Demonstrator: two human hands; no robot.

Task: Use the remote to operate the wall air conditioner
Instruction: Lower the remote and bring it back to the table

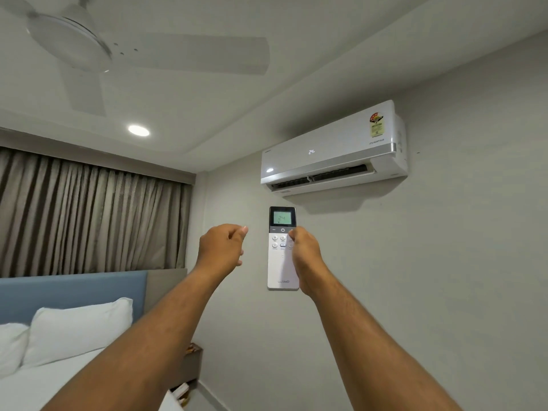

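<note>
A white remote (280, 256) with a dark top and a green screen reading 24 stands upright against the wall, below the air conditioner. My right hand (305, 256) is closed on its right side, thumb by the top row of buttons. My left hand (222, 247) hovers to the left of the remote, fingers loosely curled with nothing in them, not touching it. The white wall air conditioner (332, 149) hangs high on the wall, its flap open and a small 24 lit on its front.
A white ceiling fan (77, 46) hangs at the upper left, a round ceiling light (138, 130) beyond it. Brown curtains (89, 215) cover the left wall. A bed with white pillows (74, 330) and a blue headboard sits at the lower left, a small shelf (189, 369) beside it.
</note>
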